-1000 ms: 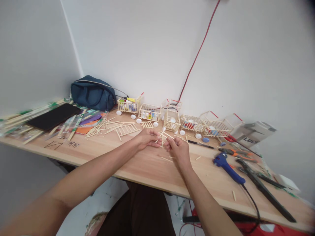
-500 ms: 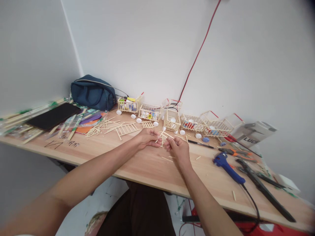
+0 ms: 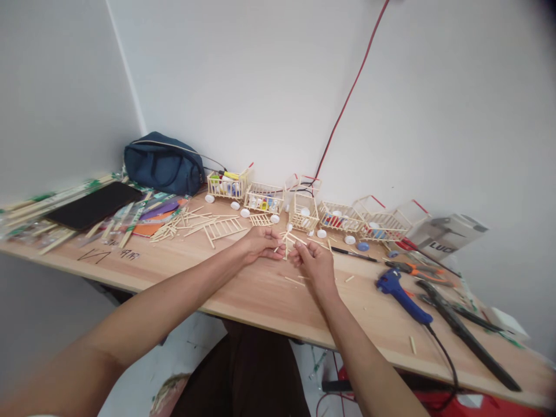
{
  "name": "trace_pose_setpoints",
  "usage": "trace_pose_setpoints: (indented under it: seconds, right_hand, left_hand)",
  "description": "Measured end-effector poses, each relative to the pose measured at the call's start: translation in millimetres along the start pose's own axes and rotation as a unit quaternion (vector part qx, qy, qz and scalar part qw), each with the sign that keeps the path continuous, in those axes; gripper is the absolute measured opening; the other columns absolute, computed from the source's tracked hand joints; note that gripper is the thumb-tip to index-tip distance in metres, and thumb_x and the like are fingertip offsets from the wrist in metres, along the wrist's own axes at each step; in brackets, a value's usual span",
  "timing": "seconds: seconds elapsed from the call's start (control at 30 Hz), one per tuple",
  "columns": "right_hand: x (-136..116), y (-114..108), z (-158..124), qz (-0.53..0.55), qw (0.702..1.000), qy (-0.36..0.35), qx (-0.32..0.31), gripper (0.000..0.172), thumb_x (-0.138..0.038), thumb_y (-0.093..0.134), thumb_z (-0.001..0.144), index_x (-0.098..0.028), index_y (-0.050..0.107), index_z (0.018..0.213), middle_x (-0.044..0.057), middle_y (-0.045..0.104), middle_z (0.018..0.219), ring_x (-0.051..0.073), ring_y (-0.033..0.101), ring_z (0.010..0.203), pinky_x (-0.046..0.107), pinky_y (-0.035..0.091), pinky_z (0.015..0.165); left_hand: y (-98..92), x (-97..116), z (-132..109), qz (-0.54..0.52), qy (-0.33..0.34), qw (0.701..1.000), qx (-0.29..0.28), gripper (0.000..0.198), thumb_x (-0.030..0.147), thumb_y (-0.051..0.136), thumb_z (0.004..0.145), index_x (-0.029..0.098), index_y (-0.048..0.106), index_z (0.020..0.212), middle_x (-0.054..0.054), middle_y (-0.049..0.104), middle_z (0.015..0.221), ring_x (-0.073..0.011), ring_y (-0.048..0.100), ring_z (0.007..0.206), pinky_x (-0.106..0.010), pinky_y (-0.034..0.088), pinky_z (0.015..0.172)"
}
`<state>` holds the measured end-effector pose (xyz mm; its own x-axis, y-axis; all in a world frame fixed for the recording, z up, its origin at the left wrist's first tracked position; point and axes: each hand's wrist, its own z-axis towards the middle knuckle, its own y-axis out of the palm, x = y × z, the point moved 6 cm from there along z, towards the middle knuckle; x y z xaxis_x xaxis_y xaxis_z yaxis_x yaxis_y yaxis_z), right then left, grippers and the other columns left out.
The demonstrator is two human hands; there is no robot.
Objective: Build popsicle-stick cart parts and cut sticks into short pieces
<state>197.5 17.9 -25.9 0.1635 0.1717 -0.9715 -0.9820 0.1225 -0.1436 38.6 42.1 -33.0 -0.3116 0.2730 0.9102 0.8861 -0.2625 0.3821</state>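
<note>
Left of the blue glue gun (image 3: pixel 403 298) on the desk (image 3: pixel 256 295), our left hand (image 3: pixel 264 246) and right hand (image 3: pixel 318 266) have their fingers pinching a small stick frame (image 3: pixel 296 237); farther left of the glue gun we see a ladder-like panel (image 3: pixel 225 228), and behind and left of it, miniature carts (image 3: pixel 303 225)

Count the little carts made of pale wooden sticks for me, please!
5, in a row, left to right: first cart beside the blue fabric bag, second cart after it, third cart in the middle, fourth cart next, fifth cart nearest the grey-white box.
</note>
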Motion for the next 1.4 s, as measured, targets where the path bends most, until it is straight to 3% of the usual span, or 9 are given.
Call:
trace_pose_setpoints:
  seconds: [0.5,1.4]
  right_hand:
    - [0.9,-1.4,-0.1,-0.010,1.000,-0.013,-0.003,0.038,-0.054,0.066,0.076,-0.018,0.064,0.067,0.004,0.070,0.063,0.014,0.058,0.051,0.026,0.046,0.053]
    - [-0.5,-1.5,0.2,-0.008,1.000,-0.013,-0.002,0.038,-0.055,0.067,0.075,-0.018,0.063,0.064,0.004,0.069,0.061,0.015,0.057,0.050,0.027,0.047,0.051]
  left_hand:
    - [2.2,-0.2,-0.2,-0.007,-0.007,1.000,-0.003,0.023,0.009,0.079,0.071,0.009,0.056,0.078,-0.007,0.070,0.068,-0.0144,0.069,0.058,-0.028,0.061,0.059]
    - [2.7,0.9,-1.7,-0.016,0.005,1.000,-0.007,0.029,0.013,0.083,0.066,0.009,0.057,0.076,-0.007,0.070,0.066,-0.0146,0.068,0.057,-0.027,0.060,0.056]
